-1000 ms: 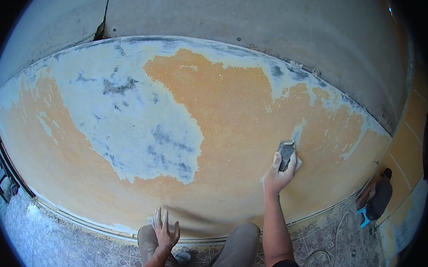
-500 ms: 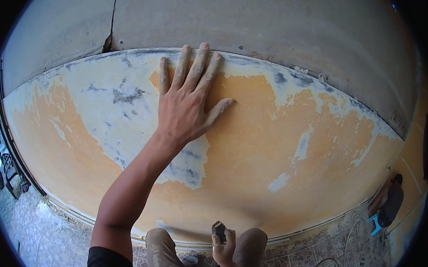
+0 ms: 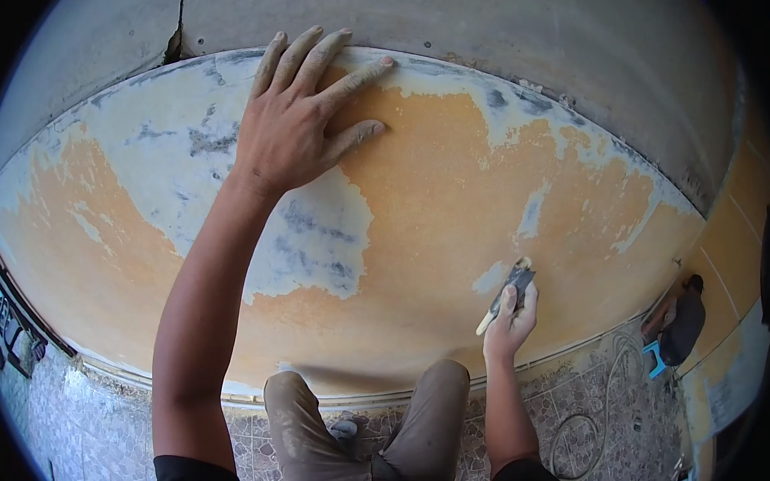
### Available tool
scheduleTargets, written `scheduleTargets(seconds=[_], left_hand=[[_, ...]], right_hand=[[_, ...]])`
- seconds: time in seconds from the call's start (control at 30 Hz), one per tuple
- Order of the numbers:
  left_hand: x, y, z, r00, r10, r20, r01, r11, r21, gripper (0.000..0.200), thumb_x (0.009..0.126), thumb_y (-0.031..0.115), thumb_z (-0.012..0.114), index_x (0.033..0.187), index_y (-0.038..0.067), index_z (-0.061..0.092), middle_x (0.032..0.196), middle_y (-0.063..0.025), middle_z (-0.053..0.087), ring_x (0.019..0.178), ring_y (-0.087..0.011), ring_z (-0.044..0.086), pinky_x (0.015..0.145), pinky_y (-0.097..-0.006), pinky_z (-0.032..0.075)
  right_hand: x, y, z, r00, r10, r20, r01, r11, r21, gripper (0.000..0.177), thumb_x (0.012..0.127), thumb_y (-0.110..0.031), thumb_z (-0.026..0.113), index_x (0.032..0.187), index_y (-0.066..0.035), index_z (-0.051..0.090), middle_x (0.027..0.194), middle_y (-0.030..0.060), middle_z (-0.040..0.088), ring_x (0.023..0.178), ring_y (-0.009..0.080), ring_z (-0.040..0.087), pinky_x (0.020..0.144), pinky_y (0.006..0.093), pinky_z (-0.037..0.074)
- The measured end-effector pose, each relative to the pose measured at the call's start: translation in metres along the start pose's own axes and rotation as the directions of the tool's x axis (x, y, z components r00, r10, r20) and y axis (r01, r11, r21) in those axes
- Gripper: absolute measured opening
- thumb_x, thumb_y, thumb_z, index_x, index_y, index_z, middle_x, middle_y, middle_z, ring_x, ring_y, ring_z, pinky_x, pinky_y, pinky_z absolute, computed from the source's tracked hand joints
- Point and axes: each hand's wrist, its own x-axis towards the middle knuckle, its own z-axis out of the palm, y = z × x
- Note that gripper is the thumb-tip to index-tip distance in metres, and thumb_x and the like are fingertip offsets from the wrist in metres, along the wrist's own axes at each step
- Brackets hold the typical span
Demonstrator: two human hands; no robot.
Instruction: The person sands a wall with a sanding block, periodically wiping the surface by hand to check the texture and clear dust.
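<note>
My left hand (image 3: 286, 137) lies with fingers spread on the wall's upper edge, over a patch where the orange paint gives way to white and grey. Pale dust coats its fingers. Lower right, my right hand (image 3: 512, 325) grips a dark sanding block (image 3: 521, 279) with a pale strip along its lower side. That block overlaps the orange wall surface (image 3: 429, 208), close to a small white bare spot (image 3: 489, 279). My fingers hide part of the block.
A grey panel (image 3: 463, 25) rises above the painted wall. My knees (image 3: 440, 389) are close to the wall's base. On the tiled floor (image 3: 94, 417) lies a coiled hose (image 3: 556, 450). Another person (image 3: 684, 322) sits on a blue stool (image 3: 654, 359) at the far right.
My right hand has risen from near my knees to the right, up to the wall, with the block in it. My left hand has shifted left and slightly up.
</note>
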Motion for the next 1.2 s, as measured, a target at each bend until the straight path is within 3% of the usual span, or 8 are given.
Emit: scheduleTargets(seconds=[0.23, 0.37, 0.43, 0.57, 0.63, 0.87, 0.97, 1.2], left_hand=[[0.0, -0.005, 0.004, 0.984, -0.104, -0.143, 0.093, 0.992, -0.083, 0.076, 0.085, 0.062, 0.068, 0.147, 0.023, 0.049, 0.142, -0.0065, 0.053, 0.139, -0.0276, 0.042, 0.125, -0.0471, 0.019], [0.01, 0.0, 0.009, 0.956, -0.124, -0.265, 0.082, 0.983, -0.163, 0.053, 0.085, 0.043, 0.076, 0.127, 0.013, 0.065, 0.12, -0.0064, 0.065, 0.117, -0.0284, 0.056, 0.109, -0.0431, 0.037], [0.016, 0.006, 0.009, 0.941, -0.133, -0.313, 0.076, 0.979, -0.188, 0.04, 0.085, 0.035, 0.078, 0.115, 0.01, 0.07, 0.11, -0.0055, 0.067, 0.103, -0.0266, 0.058, 0.096, -0.0395, 0.042], [0.024, 0.009, 0.002, 0.948, -0.26, -0.182, 0.203, 0.937, -0.285, 0.027, 0.089, 0.025, 0.075, 0.106, 0.004, 0.071, 0.099, -0.0069, 0.066, 0.094, -0.0227, 0.056, 0.087, -0.0337, 0.044], [0.026, 0.01, 0.0, 0.946, -0.291, -0.14, 0.236, 0.919, -0.316, 0.025, 0.092, 0.018, 0.07, 0.109, 0.0, 0.068, 0.103, -0.0098, 0.064, 0.095, -0.0215, 0.056, 0.088, -0.0341, 0.044], [0.019, 0.0, -0.003, 0.96, -0.272, -0.065, 0.246, 0.932, -0.266, 0.047, 0.091, 0.039, 0.065, 0.112, -0.003, 0.067, 0.109, -0.0168, 0.062, 0.109, -0.0286, 0.056, 0.096, -0.0391, 0.044], [0.015, 0.002, -0.002, 0.947, -0.317, -0.046, 0.296, 0.921, -0.254, 0.053, 0.089, 0.047, 0.064, 0.111, -0.001, 0.067, 0.109, -0.017, 0.062, 0.111, -0.0299, 0.056, 0.099, -0.0407, 0.044], [0.02, 0.0, -0.002, 0.943, -0.333, -0.018, 0.314, 0.906, -0.283, 0.052, 0.09, 0.047, 0.063, 0.109, -0.001, 0.068, 0.106, -0.0161, 0.062, 0.106, -0.0296, 0.055, 0.097, -0.0404, 0.043]], right_hand=[[0.142, -0.078, 0.032, 0.933, -0.361, -0.013, 0.36, 0.932, -0.029, 0.035, 0.104, -0.026, 0.057, 0.122, 0.004, 0.054, 0.102, 0.0087, 0.056, 0.09, 0.0148, 0.055, 0.081, 0.0293, 0.046], [0.216, -0.092, 0.05, 0.85, -0.524, 0.053, 0.526, 0.847, -0.069, 0.033, 0.105, -0.027, 0.055, 0.124, 0.001, 0.054, 0.099, 0.0086, 0.054, 0.092, 0.0177, 0.055, 0.086, 0.0312, 0.044], [0.239, -0.093, 0.067, 0.638, -0.77, 0.025, 0.714, 0.578, -0.394, 0.039, 0.105, -0.031, 0.053, 0.127, 0.002, 0.052, 0.102, 0.0099, 0.055, 0.098, 0.0199, 0.054, 0.09, 0.0333, 0.043], [0.244, -0.084, 0.072, 0.614, -0.782, 0.107, 0.747, 0.531, -0.4, 0.046, 0.105, -0.035, 0.051, 0.129, 0.004, 0.05, 0.111, 0.0131, 0.056, 0.103, 0.0217, 0.053, 0.093, 0.0351, 0.043], [0.235, -0.089, 0.069, 0.736, -0.666, 0.125, 0.652, 0.646, -0.397, 0.056, 0.105, -0.042, 0.049, 0.132, 0.007, 0.045, 0.117, 0.0155, 0.056, 0.107, 0.0219, 0.053, 0.095, 0.0362, 0.043], [0.235, -0.085, 0.075, 0.651, -0.752, 0.1, 0.738, 0.597, -0.313, 0.065, 0.105, -0.05, 0.044, 0.136, 0.007, 0.038, 0.119, 0.0155, 0.057, 0.107, 0.0207, 0.056, 0.096, 0.0348, 0.045], [0.228, -0.087, 0.08, 0.767, -0.64, 0.05, 0.633, 0.74, -0.227, 0.065, 0.104, -0.051, 0.046, 0.132, 0.008, 0.039, 0.121, 0.0164, 0.057, 0.108, 0.0182, 0.055, 0.098, 0.0336, 0.044], [0.23, -0.084, 0.075, 0.755, -0.655, 0.031, 0.64, 0.725, -0.254, 0.063, 0.105, -0.047, 0.048, 0.136, 0.007, 0.038, 0.119, 0.0138, 0.056, 0.103, 0.0166, 0.055, 0.096, 0.0307, 0.044]])
